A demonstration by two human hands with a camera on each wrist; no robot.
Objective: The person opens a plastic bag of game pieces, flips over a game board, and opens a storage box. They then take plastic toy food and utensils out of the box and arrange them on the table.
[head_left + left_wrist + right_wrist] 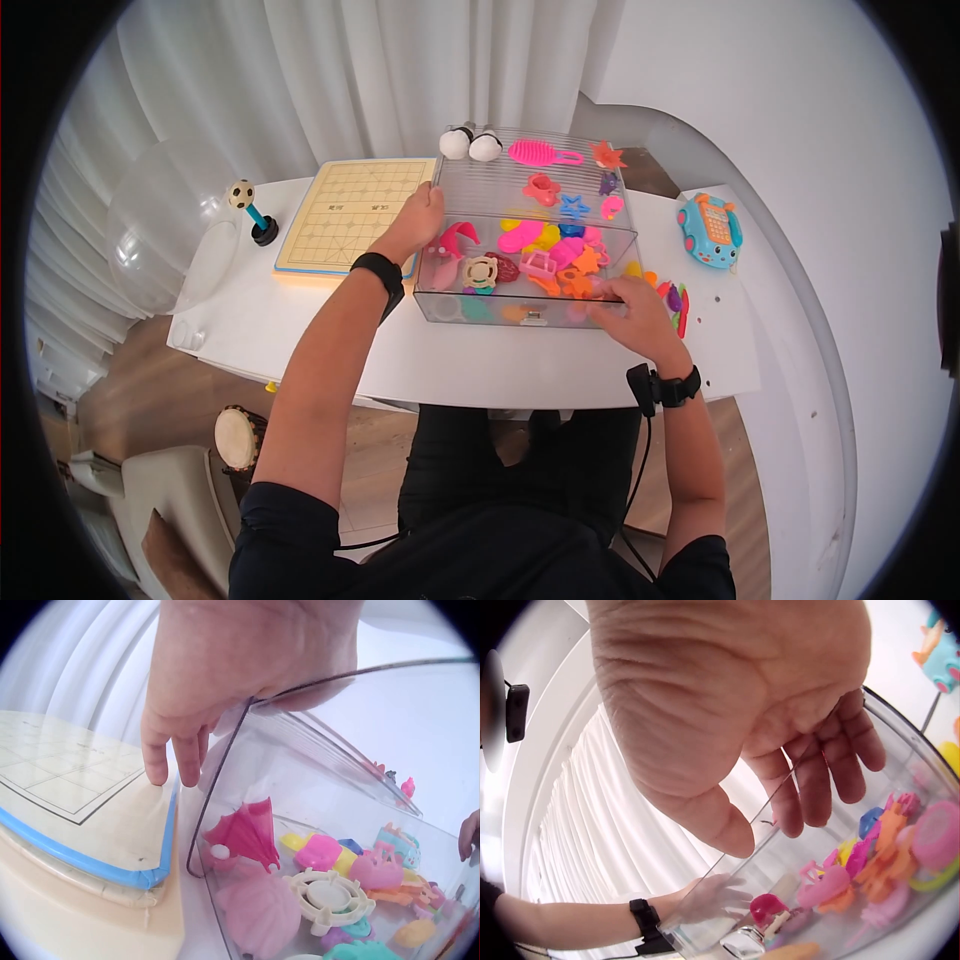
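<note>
A clear plastic box [465, 308] with a front latch [533, 317] stands on the table, full of colourful toys. Among them are a pink toy umbrella [255, 832], a cream wheel-like piece [330, 901] and orange shapes [889, 859]. My left hand [418, 218] holds the box's left rim, its fingers hanging down outside, beside a board. At the front right corner my right hand [640, 315] grips the rim, thumb apart from the fingers [814, 784]. Behind the toys is a ribbed clear panel [480, 190], overlapped by a pink hairbrush [535, 152] and two white balls [470, 145].
Left of the box lies a yellow chessboard [350, 210] with a blue edge. Further left stands a football-topped stick [250, 212] near a large transparent balloon [165, 235]. A blue toy phone [712, 230] and small toys [676, 305] are on the right. A drum [238, 438] stands on the floor.
</note>
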